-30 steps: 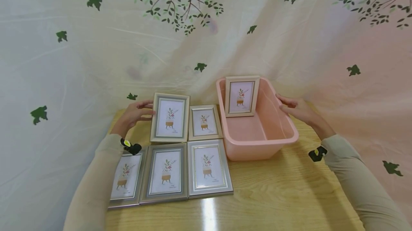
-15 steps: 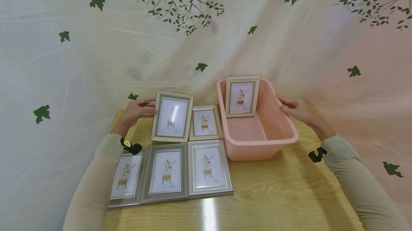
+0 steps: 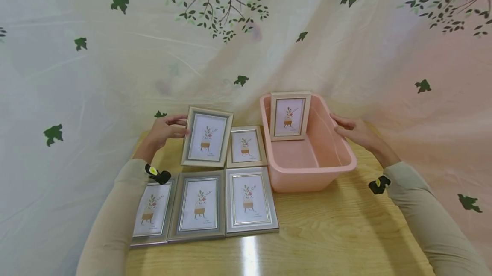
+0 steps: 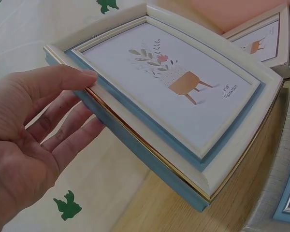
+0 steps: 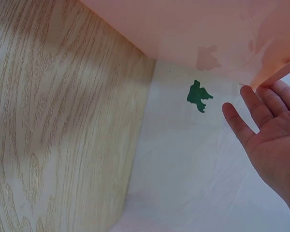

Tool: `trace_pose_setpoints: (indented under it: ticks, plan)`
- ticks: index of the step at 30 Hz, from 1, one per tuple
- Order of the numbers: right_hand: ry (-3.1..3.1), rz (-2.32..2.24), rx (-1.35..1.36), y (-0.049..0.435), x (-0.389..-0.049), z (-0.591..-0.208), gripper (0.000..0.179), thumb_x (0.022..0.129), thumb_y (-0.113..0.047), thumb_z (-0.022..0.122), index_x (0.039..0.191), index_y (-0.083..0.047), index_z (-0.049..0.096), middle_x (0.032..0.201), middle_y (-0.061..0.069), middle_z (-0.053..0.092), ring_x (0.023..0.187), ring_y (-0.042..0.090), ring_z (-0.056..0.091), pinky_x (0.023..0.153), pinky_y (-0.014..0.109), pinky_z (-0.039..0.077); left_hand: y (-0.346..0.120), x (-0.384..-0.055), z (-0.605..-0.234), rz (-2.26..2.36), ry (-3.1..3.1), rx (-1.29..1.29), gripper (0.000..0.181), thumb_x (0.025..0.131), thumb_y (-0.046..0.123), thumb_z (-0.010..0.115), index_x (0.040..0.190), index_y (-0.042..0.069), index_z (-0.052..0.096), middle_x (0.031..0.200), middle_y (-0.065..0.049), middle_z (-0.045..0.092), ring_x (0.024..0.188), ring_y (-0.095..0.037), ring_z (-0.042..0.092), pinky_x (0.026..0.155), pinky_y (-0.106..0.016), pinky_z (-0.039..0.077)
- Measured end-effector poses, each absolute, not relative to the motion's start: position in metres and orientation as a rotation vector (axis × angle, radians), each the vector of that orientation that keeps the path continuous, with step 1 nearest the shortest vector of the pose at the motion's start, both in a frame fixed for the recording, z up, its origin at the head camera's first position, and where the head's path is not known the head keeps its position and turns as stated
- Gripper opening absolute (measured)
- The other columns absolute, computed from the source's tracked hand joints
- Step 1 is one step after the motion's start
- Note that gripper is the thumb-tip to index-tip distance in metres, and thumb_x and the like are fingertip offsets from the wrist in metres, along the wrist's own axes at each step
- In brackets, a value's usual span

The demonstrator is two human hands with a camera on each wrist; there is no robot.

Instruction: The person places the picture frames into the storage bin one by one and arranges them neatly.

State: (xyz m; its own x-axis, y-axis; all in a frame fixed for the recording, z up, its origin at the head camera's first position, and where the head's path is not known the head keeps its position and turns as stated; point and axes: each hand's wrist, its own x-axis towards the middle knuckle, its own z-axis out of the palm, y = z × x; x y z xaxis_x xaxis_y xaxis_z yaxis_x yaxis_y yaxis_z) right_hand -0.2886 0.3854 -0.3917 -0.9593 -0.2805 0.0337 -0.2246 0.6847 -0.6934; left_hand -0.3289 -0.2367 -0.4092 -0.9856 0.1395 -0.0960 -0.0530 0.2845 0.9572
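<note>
My left hand (image 3: 162,133) pinches the left edge of a cream picture frame (image 3: 206,137), thumb on the front and fingers on the side and underneath in the left wrist view. That frame is tilted up above the table, its flower-pot print facing me. On the right, my right hand (image 3: 355,130) touches the rim of a pink plastic basin (image 3: 311,170); the right wrist view shows its fingers (image 5: 239,124) mostly straight at the outer side. Inside the basin, another picture frame (image 3: 289,118) leans upright against the back left.
A small beige frame (image 3: 246,147) lies between the held frame and the basin. Nearer me, several silvery frames (image 3: 251,199) lie in a row on the wooden table (image 3: 319,233). Behind hangs a pale curtain (image 3: 184,75) with leaf and bird prints.
My left hand has lifted and tilted the picture frame slightly, shifting it up and to the right. My right hand and the basin stay in place.
</note>
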Motion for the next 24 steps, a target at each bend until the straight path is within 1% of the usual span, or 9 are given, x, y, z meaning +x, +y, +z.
trace_pose_setpoints:
  ticks: [4,6,9,11,14,17,19,24]
  plan:
    - [2.825,-1.129,-0.402,0.385,-0.288,-0.392,0.058,0.105,-0.028,0.058,0.157,-0.016,0.037,0.157,0.019,0.04,0.136,0.037,0.05,0.082,0.005,0.045,-0.236,-0.327,-0.405,1.81,2.395,0.111,0.066,0.088,0.004,0.078,0.148,-0.001,0.05,0.12,-0.01,0.062,0.085,-0.004,0.07,0.077,-0.023,0.061]
    - [2.841,-1.118,-0.384,0.385,-0.289,-0.393,0.058,0.104,-0.031,0.059,0.157,-0.018,0.038,0.157,0.017,0.042,0.133,0.03,0.053,0.082,0.007,0.046,-0.236,-0.326,-0.404,1.808,2.406,0.122,0.066,0.087,0.002,0.078,0.147,-0.001,0.05,0.12,-0.011,0.062,0.085,-0.004,0.07,0.077,-0.023,0.061]
    - [2.848,-1.121,-0.383,0.385,-0.289,-0.394,0.058,0.104,-0.032,0.059,0.156,-0.018,0.04,0.156,0.017,0.043,0.131,0.025,0.054,0.081,0.008,0.047,-0.235,-0.326,-0.403,1.808,2.417,0.127,0.066,0.087,0.001,0.078,0.147,0.0,0.051,0.121,-0.011,0.062,0.085,-0.004,0.071,0.077,-0.023,0.061]
    - [2.841,-1.123,-0.384,0.384,-0.289,-0.393,0.058,0.104,-0.033,0.059,0.156,-0.018,0.039,0.157,0.017,0.042,0.133,0.028,0.053,0.081,0.007,0.046,-0.235,-0.326,-0.403,1.811,2.424,0.134,0.066,0.086,0.0,0.079,0.146,-0.001,0.052,0.118,-0.01,0.063,0.085,-0.004,0.071,0.077,-0.023,0.061]
    - [2.825,-1.127,-0.392,0.384,-0.287,-0.392,0.059,0.104,-0.033,0.059,0.157,-0.017,0.038,0.157,0.018,0.041,0.138,0.038,0.048,0.081,0.005,0.045,-0.234,-0.328,-0.402,1.832,2.421,0.14,0.065,0.085,-0.001,0.079,0.145,-0.002,0.053,0.113,-0.006,0.064,0.085,-0.005,0.071,0.076,-0.023,0.061]
    - [2.821,-1.108,-0.399,0.384,-0.286,-0.39,0.06,0.104,-0.034,0.058,0.157,-0.016,0.036,0.158,0.02,0.039,0.139,0.043,0.045,0.081,0.003,0.043,-0.232,-0.329,-0.401,1.873,2.405,0.136,0.065,0.084,-0.003,0.079,0.144,-0.002,0.054,0.11,-0.002,0.063,0.086,-0.007,0.071,0.076,-0.023,0.061]
    - [2.82,-1.098,-0.4,0.384,-0.286,-0.389,0.061,0.104,-0.035,0.057,0.158,-0.016,0.035,0.158,0.021,0.039,0.14,0.044,0.045,0.081,0.002,0.042,-0.23,-0.33,-0.4,1.888,2.406,0.139,0.066,0.084,-0.003,0.079,0.144,-0.002,0.054,0.11,-0.002,0.062,0.087,-0.007,0.07,0.076,-0.022,0.061]
    - [2.812,-1.1,-0.372,0.382,-0.285,-0.387,0.061,0.104,-0.037,0.057,0.158,-0.017,0.035,0.159,0.02,0.038,0.141,0.043,0.044,0.082,0.003,0.041,-0.227,-0.332,-0.396,1.913,2.431,0.161,0.065,0.084,-0.005,0.078,0.145,-0.002,0.053,0.107,-0.001,0.062,0.086,-0.005,0.067,0.074,-0.021,0.061]
